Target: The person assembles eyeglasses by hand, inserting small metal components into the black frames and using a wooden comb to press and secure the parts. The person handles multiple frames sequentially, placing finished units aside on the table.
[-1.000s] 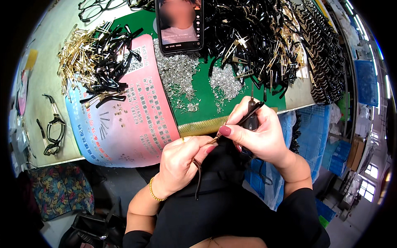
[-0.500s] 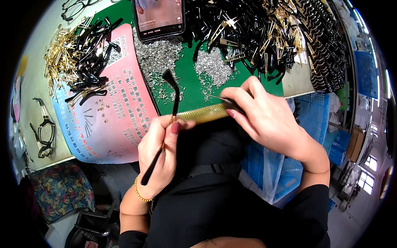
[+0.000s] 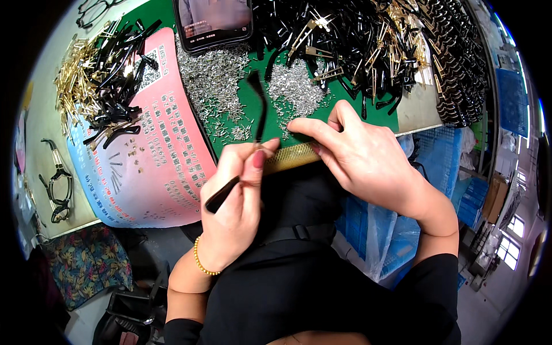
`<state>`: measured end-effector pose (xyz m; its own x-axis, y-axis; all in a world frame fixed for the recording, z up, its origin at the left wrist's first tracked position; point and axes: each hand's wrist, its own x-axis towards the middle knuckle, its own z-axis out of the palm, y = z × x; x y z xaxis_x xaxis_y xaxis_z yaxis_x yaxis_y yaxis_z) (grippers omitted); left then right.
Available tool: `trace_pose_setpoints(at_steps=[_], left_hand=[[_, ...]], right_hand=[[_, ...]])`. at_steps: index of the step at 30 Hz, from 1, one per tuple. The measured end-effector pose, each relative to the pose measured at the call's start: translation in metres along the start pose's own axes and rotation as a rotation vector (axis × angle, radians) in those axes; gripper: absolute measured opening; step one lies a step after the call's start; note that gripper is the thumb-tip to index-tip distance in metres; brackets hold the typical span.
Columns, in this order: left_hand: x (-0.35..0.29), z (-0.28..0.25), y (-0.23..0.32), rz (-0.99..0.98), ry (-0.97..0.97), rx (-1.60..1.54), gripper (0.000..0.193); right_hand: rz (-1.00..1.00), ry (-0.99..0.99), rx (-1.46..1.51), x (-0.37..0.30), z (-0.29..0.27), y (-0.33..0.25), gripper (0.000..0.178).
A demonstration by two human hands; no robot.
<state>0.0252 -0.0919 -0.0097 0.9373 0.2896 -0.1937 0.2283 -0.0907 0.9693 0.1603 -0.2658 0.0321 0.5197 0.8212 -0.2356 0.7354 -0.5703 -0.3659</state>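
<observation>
My left hand [image 3: 233,198] is closed around black eyeglass temples. One slim temple [image 3: 262,112] stands up above my fingers, and a wider black end [image 3: 222,195] sticks out below my thumb. How the pieces meet inside the grip is hidden. My right hand [image 3: 368,155] is pinched at the near side of the small silver screw pile [image 3: 296,89]. A slender pointed tool, seemingly tweezers, lies mostly hidden under its forefinger. Between both hands runs a yellow mesh-patterned strip [image 3: 290,156] along the table's front edge.
Loose silver screws [image 3: 215,80] cover the green mat [image 3: 256,60] below a phone [image 3: 213,23]. Black and gold temples [image 3: 356,46] are heaped at the back right, more gold-ended ones [image 3: 80,75] at the left. A pink-blue printed sheet [image 3: 167,138] and glasses frame [image 3: 58,181] lie left.
My left hand has moved right, toward my right hand, and the temples have tilted. My right hand's fingertips have shifted left and up toward the screws, covering the thin tool.
</observation>
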Motion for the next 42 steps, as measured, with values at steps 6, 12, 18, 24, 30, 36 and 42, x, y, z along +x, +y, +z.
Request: trace_pose_setpoints(at_steps=[6, 12, 18, 24, 30, 36, 42], left_hand=[[-0.004, -0.001, 0.000, 0.041, 0.046, -0.086, 0.019], [-0.013, -0.018, -0.011, 0.107, 0.138, -0.150, 0.021], [-0.012, -0.021, -0.011, 0.033, 0.189, -0.148, 0.024], [-0.003, -0.030, -0.008, -0.079, 0.101, -0.195, 0.025], [-0.003, -0.029, -0.010, -0.022, 0.093, -0.168, 0.026], [-0.002, -0.026, -0.011, 0.045, 0.126, -0.052, 0.027], [-0.001, -0.021, -0.014, 0.070, 0.171, 0.011, 0.027]], right_hand=[[-0.076, 0.021, -0.032, 0.002, -0.001, 0.002, 0.041], [-0.049, 0.027, -0.035, 0.002, 0.001, 0.000, 0.044], [-0.038, -0.022, -0.064, 0.006, -0.002, -0.003, 0.045], [-0.061, -0.194, 0.320, 0.010, -0.007, -0.012, 0.042], [0.402, -0.617, 1.174, 0.037, -0.038, -0.048, 0.048], [0.363, -0.565, 1.231, 0.040, -0.038, -0.046, 0.048], [0.327, -0.540, 1.208, 0.037, -0.036, -0.041, 0.048]])
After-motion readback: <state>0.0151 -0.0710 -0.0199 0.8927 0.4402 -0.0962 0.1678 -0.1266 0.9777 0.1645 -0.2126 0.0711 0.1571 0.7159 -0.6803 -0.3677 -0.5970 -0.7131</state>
